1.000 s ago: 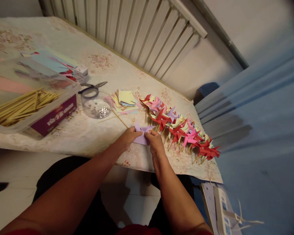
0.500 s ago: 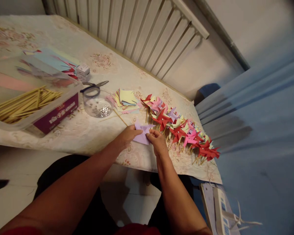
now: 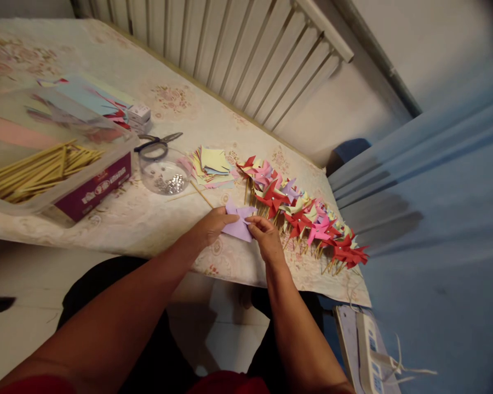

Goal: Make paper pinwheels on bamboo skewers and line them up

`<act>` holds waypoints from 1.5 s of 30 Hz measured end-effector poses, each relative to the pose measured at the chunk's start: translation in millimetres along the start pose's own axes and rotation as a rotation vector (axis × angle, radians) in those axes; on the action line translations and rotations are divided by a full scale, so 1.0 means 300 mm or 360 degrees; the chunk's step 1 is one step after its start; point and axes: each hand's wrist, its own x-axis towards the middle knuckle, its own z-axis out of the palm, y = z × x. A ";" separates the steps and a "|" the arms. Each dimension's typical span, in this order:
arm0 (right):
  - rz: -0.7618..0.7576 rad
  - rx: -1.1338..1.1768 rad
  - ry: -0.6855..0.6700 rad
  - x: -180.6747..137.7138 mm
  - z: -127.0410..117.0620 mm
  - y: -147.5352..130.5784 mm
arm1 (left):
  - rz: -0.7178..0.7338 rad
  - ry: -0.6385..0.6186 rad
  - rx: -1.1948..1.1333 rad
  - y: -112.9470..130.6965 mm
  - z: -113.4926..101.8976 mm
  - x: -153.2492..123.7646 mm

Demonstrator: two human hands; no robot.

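I note: purple paper [image 3: 239, 223] is at the near edge of the table [image 3: 148, 224], held just above the cloth between both hands. It is lilac and partly folded. Pointed flaps stand up at its top edge, and a flatter panel hangs toward me. I cannot tell whether a pin is in it.

Left hand [image 3: 211, 225]: forearm comes in from lower left, knuckles up, fingers curled. Thumb and fingertips are closed on the paper's left side.

Right hand [image 3: 267, 241]: forearm comes up from below, wrist bent inward. Thumb and forefinger are nipped on the paper's right edge near the centre fold, and the other fingers are tucked under.

Just right of the paper, and touching or nearly touching it, a row of finished pinwheels [image 3: 304, 216] runs toward the table's right corner. They are red, pink, yellow and lilac, with their sticks pointing toward me.

A single loose stick [image 3: 201, 195] lies just behind the left hand. Beyond it is a stack of coloured paper squares [image 3: 213, 164]. Left of the stack is a clear round dish [image 3: 164, 172] with small shiny bits in it, with scissors [image 3: 158, 139] behind it.

Far left, a clear box [image 3: 107, 180] holds a bundle of sticks [image 3: 41, 171]. A radiator [image 3: 238, 60] stands along the table's far side.
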 end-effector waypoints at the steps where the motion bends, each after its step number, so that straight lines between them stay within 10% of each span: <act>1: -0.0005 -0.0023 -0.0017 -0.002 -0.004 -0.003 | -0.0006 0.0002 -0.0006 0.003 0.000 -0.002; 28: -0.0079 -0.0289 -0.0170 -0.041 -0.010 -0.019 | 0.0061 -0.0153 0.0199 0.028 0.007 -0.027; 45: 0.0039 -0.0304 0.0374 -0.036 0.073 0.005 | 0.0079 -0.0011 0.0324 0.002 0.021 -0.011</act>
